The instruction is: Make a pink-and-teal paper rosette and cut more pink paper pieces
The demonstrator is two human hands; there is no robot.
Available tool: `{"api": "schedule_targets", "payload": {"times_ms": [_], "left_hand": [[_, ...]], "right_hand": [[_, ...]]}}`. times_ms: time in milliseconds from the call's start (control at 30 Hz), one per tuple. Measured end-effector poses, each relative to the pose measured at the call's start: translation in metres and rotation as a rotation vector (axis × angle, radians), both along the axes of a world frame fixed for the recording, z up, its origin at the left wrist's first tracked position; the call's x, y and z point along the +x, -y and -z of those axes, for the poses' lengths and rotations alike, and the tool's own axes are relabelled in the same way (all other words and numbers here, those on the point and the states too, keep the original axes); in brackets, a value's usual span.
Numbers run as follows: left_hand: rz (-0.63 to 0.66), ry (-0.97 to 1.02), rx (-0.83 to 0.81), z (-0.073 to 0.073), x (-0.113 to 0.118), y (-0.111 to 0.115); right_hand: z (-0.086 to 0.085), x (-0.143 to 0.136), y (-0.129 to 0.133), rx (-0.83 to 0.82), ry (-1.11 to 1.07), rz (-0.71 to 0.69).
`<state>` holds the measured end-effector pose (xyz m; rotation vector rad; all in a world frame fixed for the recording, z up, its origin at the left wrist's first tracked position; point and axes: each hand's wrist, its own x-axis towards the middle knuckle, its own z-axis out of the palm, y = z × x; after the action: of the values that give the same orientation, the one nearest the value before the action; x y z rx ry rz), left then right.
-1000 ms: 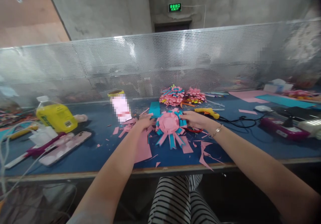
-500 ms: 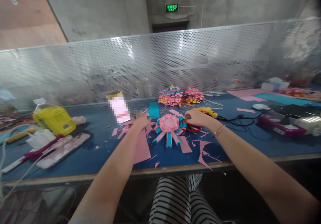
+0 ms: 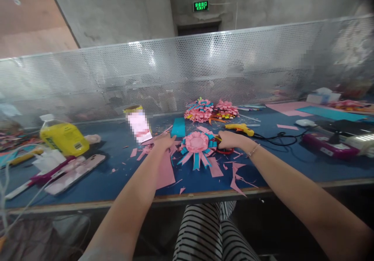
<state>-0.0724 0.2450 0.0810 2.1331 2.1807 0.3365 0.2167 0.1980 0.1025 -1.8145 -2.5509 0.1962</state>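
Observation:
A pink and blue paper rosette [image 3: 197, 143] with ribbon-like tails lies on the blue table between my hands. My left hand [image 3: 164, 141] is just left of it, over pink paper scraps, its thumb stretched toward a blue paper strip [image 3: 178, 127]. The other left fingers are mostly hidden behind the hand. At the rosette's right edge my right hand [image 3: 229, 139] has its fingers curled down; something dark shows at the fingertips, too small to make out. Under that hand are the red handles of what look like scissors [image 3: 225, 151]. Behind it lies a yellow glue gun [image 3: 239, 128].
Piled rosettes [image 3: 199, 111] stand at the back. On the left are a phone [image 3: 76, 174], a bottle of yellow liquid [image 3: 64, 136] and a propped, lit screen [image 3: 139, 126]. A purple power strip [image 3: 330, 146] and cables occupy the right. A perforated metal screen [image 3: 117, 82] borders the table.
My right hand has lowered slightly and moved off the glue gun's front, which now shows more. My left hand's thumb now points right, and its other fingers are less visible. The rosette stays in place.

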Motion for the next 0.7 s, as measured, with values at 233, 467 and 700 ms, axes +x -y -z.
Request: {"api": "schedule_targets", "payload": {"times_ms": [233,467,700], "left_hand": [[0.158,-0.107,0.036,-0.005,0.012,0.006],[0.175,-0.148,0.055,-0.006,0.013,0.003],[0.171,-0.219,0.120,-0.008,0.018,0.006]], "right_hand": [[0.003,-0.005,0.001,0.138,0.093,0.024],[-0.002,0.001,-0.001,0.306,0.102,0.109],[0.000,0.007,-0.006,0.369,-0.109,0.268]]}}
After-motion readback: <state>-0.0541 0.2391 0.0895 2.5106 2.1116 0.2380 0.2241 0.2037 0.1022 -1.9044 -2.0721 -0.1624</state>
